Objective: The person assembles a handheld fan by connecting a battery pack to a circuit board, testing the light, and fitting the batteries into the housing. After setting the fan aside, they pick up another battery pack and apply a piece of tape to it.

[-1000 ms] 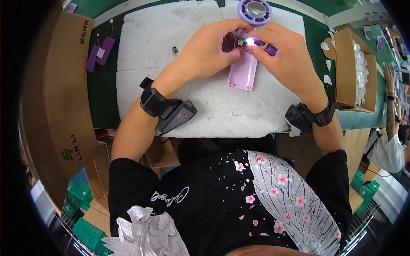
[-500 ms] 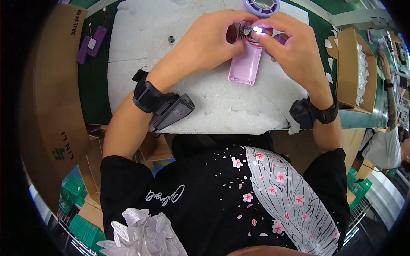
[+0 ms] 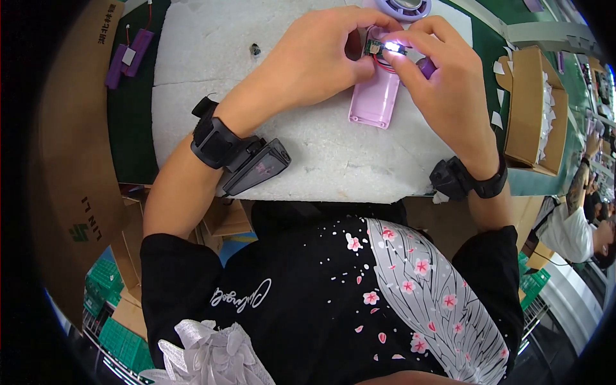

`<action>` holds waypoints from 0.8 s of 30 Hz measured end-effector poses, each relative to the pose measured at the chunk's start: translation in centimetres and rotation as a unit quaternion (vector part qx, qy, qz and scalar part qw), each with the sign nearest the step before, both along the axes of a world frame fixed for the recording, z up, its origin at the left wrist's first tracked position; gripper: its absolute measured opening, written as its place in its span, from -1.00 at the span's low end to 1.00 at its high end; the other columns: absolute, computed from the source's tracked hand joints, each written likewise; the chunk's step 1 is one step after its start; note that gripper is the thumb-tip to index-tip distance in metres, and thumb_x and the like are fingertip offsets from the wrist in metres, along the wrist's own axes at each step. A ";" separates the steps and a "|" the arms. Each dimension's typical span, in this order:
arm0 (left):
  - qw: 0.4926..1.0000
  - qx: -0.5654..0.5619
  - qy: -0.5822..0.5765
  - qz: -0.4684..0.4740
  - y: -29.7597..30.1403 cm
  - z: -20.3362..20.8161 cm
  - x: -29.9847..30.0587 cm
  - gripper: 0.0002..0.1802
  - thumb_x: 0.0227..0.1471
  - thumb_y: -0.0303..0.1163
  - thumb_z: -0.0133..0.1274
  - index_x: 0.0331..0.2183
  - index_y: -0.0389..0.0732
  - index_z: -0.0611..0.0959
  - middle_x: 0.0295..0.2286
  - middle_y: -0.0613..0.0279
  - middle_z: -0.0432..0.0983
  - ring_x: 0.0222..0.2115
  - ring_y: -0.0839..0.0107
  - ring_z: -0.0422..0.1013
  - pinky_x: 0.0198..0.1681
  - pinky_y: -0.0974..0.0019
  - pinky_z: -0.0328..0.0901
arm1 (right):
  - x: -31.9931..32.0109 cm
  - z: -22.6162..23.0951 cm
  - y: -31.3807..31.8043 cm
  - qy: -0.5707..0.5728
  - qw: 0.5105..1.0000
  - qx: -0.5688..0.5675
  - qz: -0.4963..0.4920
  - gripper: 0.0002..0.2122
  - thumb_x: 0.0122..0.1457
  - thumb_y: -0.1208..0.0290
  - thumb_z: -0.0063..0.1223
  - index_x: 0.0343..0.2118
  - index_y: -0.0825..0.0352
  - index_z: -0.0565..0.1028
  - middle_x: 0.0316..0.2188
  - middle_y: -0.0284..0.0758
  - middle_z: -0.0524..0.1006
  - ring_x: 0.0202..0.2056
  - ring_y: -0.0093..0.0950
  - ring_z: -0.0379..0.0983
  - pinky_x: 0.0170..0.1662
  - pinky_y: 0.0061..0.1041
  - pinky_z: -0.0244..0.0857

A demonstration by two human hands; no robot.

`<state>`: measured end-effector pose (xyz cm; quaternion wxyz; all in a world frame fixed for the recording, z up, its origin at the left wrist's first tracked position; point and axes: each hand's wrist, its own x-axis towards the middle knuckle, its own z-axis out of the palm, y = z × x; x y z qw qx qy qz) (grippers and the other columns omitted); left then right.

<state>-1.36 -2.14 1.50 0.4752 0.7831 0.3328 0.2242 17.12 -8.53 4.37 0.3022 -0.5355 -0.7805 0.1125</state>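
Observation:
Over the white foam pad, both my hands meet at a lilac plastic housing [image 3: 373, 102], an open shell with its narrow end toward me. My left hand [image 3: 324, 58] grips the housing's upper part, thumb and fingers curled beside a small green circuit board [image 3: 373, 48]. A bright white light [image 3: 393, 47] shines on the board. My right hand [image 3: 449, 74] pinches the board's right end between thumb and fingertips. Red wires [image 3: 384, 65] loop below the board. A purple rounded piece [image 3: 425, 66] shows beneath my right fingers, mostly hidden. A lilac round fan head [image 3: 404, 9] sits just beyond.
Two purple-wrapped packs [image 3: 128, 58] with thin leads lie at the left on green tabletop. A tall cardboard box [image 3: 74, 160] borders the left side. An open carton [image 3: 523, 109] with white pieces stands at right. A dark speck [image 3: 255, 49] marks the foam pad [image 3: 212, 70]. Another person [image 3: 571, 224] is far right.
The housing and both hands have shifted slightly right against the pad. More of the purple piece shows under my right hand. The light stays on, and the view has moved a little.

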 end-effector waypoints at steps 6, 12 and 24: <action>1.000 0.023 -0.015 0.002 -0.1 0.9 0.2 -0.52 -0.12 -0.54 0.08 -0.05 -0.24 0.57 -0.40 0.20 0.50 -0.43 0.46 0.39 -0.29 0.42 0.32 | 0.3 0.3 0.1 0.017 0.999 -0.015 -0.023 -0.82 0.01 0.56 0.25 -0.28 0.37 0.59 -0.41 -0.37 0.55 -0.56 -0.65 0.33 -0.49 -0.70 0.22; 0.998 -0.049 -0.035 -0.015 0.3 2.2 0.3 -0.56 -0.19 -0.51 0.13 -0.14 -0.26 0.57 -0.42 0.06 0.50 -0.49 0.27 0.42 -0.37 0.31 0.34 | 0.3 0.3 0.3 0.036 0.999 -0.012 -0.021 -0.83 -0.02 0.59 0.28 -0.32 0.39 0.61 -0.44 -0.37 0.58 -0.53 -0.68 0.36 -0.49 -0.70 0.23; 0.999 -0.020 -0.038 -0.025 0.4 2.3 0.2 -0.56 -0.18 -0.54 0.12 -0.13 -0.28 0.56 -0.44 0.09 0.49 -0.49 0.32 0.40 -0.37 0.34 0.32 | 0.0 0.8 0.2 -0.001 1.000 -0.024 -0.019 -0.84 -0.02 0.59 0.28 -0.32 0.41 0.62 -0.44 -0.31 0.59 -0.48 -0.62 0.45 -0.43 -0.69 0.29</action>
